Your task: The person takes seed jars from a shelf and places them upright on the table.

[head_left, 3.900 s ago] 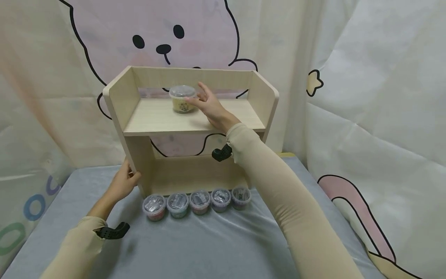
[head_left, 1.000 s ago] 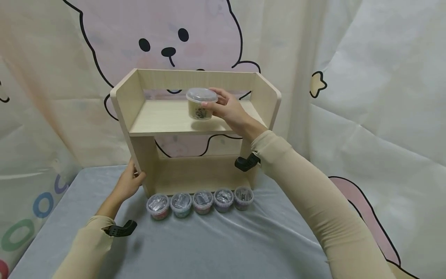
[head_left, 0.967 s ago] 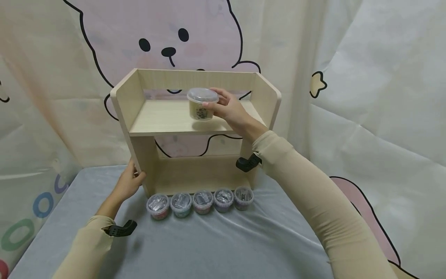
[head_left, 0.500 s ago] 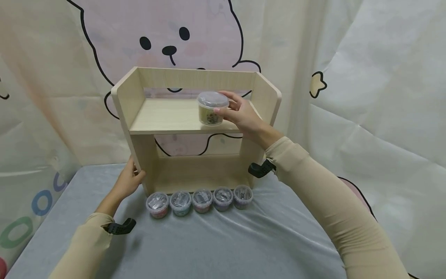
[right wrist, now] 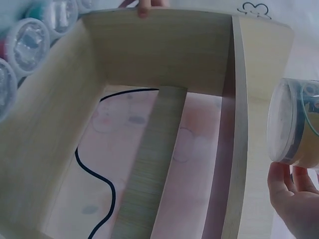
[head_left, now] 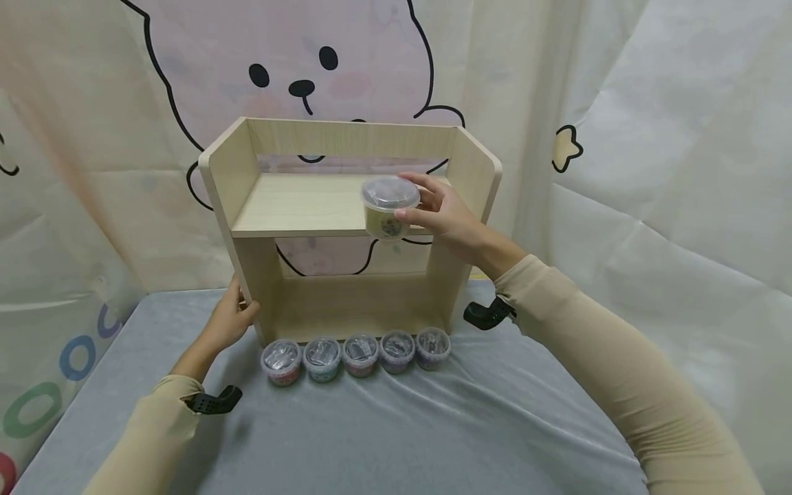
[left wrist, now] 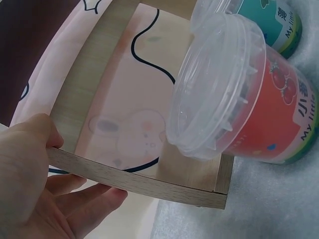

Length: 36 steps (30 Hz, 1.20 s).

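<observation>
My right hand (head_left: 454,223) grips a small lidded plastic tub (head_left: 390,208) with yellowish contents, held upright in front of the upper shelf's front edge. In the right wrist view, fingers (right wrist: 294,184) lie against that tub (right wrist: 284,122) at the right edge. My left hand (head_left: 227,320) grips the left side panel of the pale wooden shelf unit (head_left: 247,254). In the left wrist view, thumb and fingers of the left hand (left wrist: 50,189) pinch the panel's edge (left wrist: 139,180). Close by stands a clear-lidded tub with a red label (left wrist: 264,107).
Several lidded tubs stand in a row before the shelf unit: red (head_left: 281,362), teal (head_left: 322,359), and others up to the rightmost tub (head_left: 432,348). A grey-blue cloth (head_left: 383,433) covers the table. Printed curtains (head_left: 650,206) hang behind and at the sides.
My right hand has gripped the yellowish tub, lifted it off the upper shelf, and brought it rightward and toward me past the shelf's front edge. The left hand keeps its hold on the side panel.
</observation>
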Each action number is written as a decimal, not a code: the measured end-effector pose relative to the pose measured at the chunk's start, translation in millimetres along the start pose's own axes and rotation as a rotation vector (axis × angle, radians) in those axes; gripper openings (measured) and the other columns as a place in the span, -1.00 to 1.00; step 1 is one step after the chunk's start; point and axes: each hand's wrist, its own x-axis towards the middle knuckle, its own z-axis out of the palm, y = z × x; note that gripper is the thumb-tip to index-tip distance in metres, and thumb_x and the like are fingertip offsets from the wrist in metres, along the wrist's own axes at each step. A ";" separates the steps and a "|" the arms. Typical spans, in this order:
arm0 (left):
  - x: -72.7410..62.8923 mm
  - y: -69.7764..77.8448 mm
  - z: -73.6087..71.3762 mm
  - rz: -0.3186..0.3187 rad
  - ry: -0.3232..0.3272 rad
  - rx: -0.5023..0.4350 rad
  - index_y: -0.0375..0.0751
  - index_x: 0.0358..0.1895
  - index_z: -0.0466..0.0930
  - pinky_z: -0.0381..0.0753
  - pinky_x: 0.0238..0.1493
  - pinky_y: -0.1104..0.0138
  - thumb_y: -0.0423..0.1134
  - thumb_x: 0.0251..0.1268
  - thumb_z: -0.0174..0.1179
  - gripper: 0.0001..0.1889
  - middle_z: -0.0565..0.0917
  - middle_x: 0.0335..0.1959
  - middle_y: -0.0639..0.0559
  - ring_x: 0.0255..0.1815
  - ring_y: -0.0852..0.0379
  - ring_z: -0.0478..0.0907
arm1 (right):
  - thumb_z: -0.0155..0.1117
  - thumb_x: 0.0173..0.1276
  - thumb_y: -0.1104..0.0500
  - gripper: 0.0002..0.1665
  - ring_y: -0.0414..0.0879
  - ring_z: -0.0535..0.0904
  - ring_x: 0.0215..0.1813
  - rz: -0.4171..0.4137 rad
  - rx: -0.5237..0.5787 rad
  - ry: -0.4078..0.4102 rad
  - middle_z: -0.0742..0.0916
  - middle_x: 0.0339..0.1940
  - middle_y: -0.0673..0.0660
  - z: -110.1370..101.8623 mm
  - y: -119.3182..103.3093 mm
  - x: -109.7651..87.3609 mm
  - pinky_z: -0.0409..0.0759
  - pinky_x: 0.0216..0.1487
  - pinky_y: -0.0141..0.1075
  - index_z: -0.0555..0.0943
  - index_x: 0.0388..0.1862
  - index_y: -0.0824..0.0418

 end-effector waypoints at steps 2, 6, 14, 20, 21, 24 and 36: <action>-0.2 0.6 0.0 0.003 0.002 -0.005 -0.14 0.61 -0.17 0.74 -0.15 -0.03 -0.44 0.48 -0.10 -0.28 0.37 0.32 -0.65 0.21 -0.58 0.51 | 0.19 0.36 0.31 -0.17 -0.09 0.51 0.28 0.012 0.003 0.000 0.54 0.32 0.18 -0.2 0.2 -5.5 0.48 0.37 -0.17 0.20 0.59 0.10; -1.2 1.9 0.3 0.006 0.009 -0.008 -0.14 0.60 -0.15 0.74 -0.19 0.06 -0.44 0.46 -0.09 -0.29 0.40 0.29 -0.65 0.19 -0.56 0.53 | 0.18 0.38 0.36 -0.17 -0.09 0.50 0.30 0.027 0.014 0.001 0.53 0.35 0.18 0.1 2.4 -16.0 0.50 0.32 -0.25 0.18 0.60 0.13; -4.2 4.6 -0.1 -0.007 0.010 -0.013 -0.13 0.60 -0.14 0.75 -0.15 0.06 -0.40 0.47 -0.09 -0.29 0.40 0.28 -0.64 0.19 -0.56 0.52 | 0.16 0.39 0.38 -0.15 -0.15 0.52 0.26 0.045 0.022 -0.009 0.54 0.33 0.12 1.0 13.4 -36.7 0.52 0.26 -0.38 0.14 0.61 0.14; -3.4 4.4 0.4 -0.001 0.009 -0.027 -0.18 0.57 -0.11 0.74 -0.14 0.03 -0.42 0.46 -0.09 -0.33 0.39 0.27 -0.66 0.19 -0.59 0.51 | 0.17 0.35 0.41 -0.12 -0.18 0.56 0.23 0.045 0.031 -0.006 0.56 0.29 0.10 -1.5 23.5 -51.5 0.57 0.20 -0.40 0.13 0.61 0.18; -2.7 3.6 0.5 -0.002 0.008 -0.025 -0.18 0.57 -0.11 0.74 -0.14 0.02 -0.42 0.46 -0.10 -0.32 0.38 0.28 -0.66 0.20 -0.59 0.50 | 0.17 0.35 0.41 -0.12 -0.19 0.56 0.23 0.044 0.031 -0.003 0.56 0.28 0.09 -2.8 25.3 -53.8 0.57 0.20 -0.40 0.13 0.61 0.18; -3.3 2.1 0.1 0.000 0.012 -0.021 -0.20 0.57 -0.11 0.74 -0.15 0.03 -0.42 0.46 -0.10 -0.32 0.38 0.28 -0.66 0.20 -0.59 0.51 | 0.17 0.34 0.44 -0.11 -0.21 0.57 0.21 0.041 0.030 -0.001 0.57 0.25 0.04 -6.6 32.1 -59.1 0.58 0.20 -0.41 0.12 0.61 0.21; -3.2 0.3 2.4 -0.008 0.031 -0.025 -0.15 0.57 -0.08 0.74 -0.12 0.03 -0.41 0.47 -0.10 -0.34 0.40 0.29 -0.64 0.20 -0.56 0.51 | 0.18 0.39 0.42 -0.15 -0.24 0.56 0.25 0.067 0.058 0.012 0.58 0.23 -0.04 -23.8 70.0 -79.6 0.58 0.21 -0.42 0.12 0.60 0.24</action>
